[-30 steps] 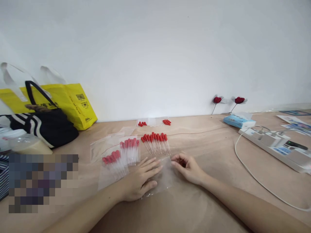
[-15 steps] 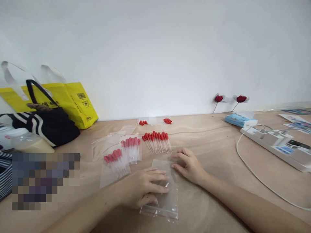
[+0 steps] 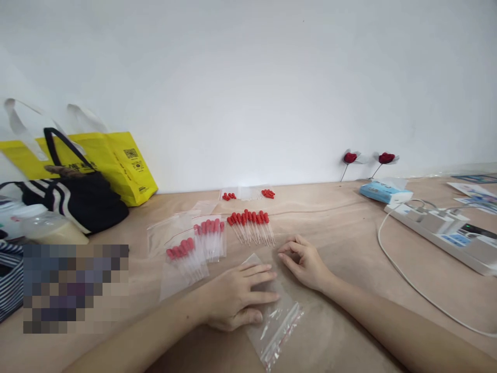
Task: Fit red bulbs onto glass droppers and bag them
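My left hand (image 3: 243, 298) lies flat with fingers spread on a clear zip bag (image 3: 267, 331). The bag is tilted on the table, its zip edge toward the lower right, and it looks flat. Just right of the bag, my right hand (image 3: 305, 264) rests on the table, fingers curled and thumb close to the index finger, with nothing seen in it. Beyond the hands is a row of thin pale sticks with red bulb-like tips (image 3: 248, 220). To the left, similar red-tipped sticks lie in a clear bag (image 3: 184, 264) and in another clear bag (image 3: 212, 241) behind it.
A flat bag with red tips at both ends (image 3: 248, 193) lies by the wall. At left stand a yellow bag (image 3: 130, 166), a black bag (image 3: 93, 202) and a bottle (image 3: 54, 228). At right are a tissue pack (image 3: 384, 192), a power strip (image 3: 438, 233) and its white cable (image 3: 396, 267).
The clear bag under my left hand has turned, its zip edge swinging to the right. My left hand has slid slightly right with it. My right hand's thumb and index finger have drawn closer together.
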`<state>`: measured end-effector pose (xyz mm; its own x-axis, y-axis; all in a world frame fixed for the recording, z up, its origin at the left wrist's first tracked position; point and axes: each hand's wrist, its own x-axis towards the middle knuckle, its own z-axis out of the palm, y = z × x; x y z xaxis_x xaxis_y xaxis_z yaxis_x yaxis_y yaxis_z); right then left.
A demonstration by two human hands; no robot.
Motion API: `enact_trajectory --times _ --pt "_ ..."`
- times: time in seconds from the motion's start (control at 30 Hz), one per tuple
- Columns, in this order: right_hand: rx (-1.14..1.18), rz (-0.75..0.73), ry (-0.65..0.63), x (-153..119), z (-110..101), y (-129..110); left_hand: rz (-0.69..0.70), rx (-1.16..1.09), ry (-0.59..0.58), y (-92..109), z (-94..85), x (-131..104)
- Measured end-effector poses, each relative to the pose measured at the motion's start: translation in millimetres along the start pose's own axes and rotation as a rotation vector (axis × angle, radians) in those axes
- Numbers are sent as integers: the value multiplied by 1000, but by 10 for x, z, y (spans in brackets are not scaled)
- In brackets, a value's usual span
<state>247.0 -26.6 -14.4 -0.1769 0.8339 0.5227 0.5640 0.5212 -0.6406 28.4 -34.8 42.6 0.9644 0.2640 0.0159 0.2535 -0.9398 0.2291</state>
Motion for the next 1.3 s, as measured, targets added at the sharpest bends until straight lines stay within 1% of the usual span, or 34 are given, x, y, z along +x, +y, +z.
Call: enact_trajectory --times 0.03,0.07,0.13,0.23,0.3,0.37,0.4,0.47,0.53,0.6,0.67,0.77,0.83,0.93,1.1,1.17,1.3 --pt "1 4 -3 0 -3 -2 4 -2 -17 -46 4 -5" --pt "3 5 -10 0 -9 -4 -25 3 -19 -79 17 -10" --pt "12 -16 -53 0 -28 -16 -131 30 20 -97 62 -21" --pt "25 -102 -165 5 -72 -48 -314 91 110 -23 126 -35" --pt "28 -162 -231 9 -98 -71 -439 141 146 47 149 -42" --pt "28 -185 -264 12 -113 -83 -542 177 175 95 162 -48" --pt "24 -181 -270 13 -115 -84 -565 176 199 103 169 -53" --pt "12 -150 -262 13 -110 -73 -551 137 259 89 188 -65" --pt "1 -113 -244 13 -98 -52 -486 75 284 45 211 -82" --pt "-13 -89 -226 14 -87 -32 -420 11 238 -5 223 -101" --pt "-31 -92 -230 15 -84 -21 -361 -48 151 -42 214 -119" --pt "-38 -155 -296 19 -101 -29 -306 -91 54 -61 169 -144" --pt "-18 -201 -350 21 -120 -46 -308 -99 21 -56 142 -155" --pt "32 -243 -398 17 -144 -75 -327 -118 14 -47 132 -157" --pt "86 -287 -427 -2 -150 -103 -330 -126 14 -56 147 -139" --pt "90 -271 -428 -6 -146 -98 -318 -123 14 -59 144 -137" --pt "55 -249 -394 -4 -155 -68 -295 -110 24 -69 135 -145"
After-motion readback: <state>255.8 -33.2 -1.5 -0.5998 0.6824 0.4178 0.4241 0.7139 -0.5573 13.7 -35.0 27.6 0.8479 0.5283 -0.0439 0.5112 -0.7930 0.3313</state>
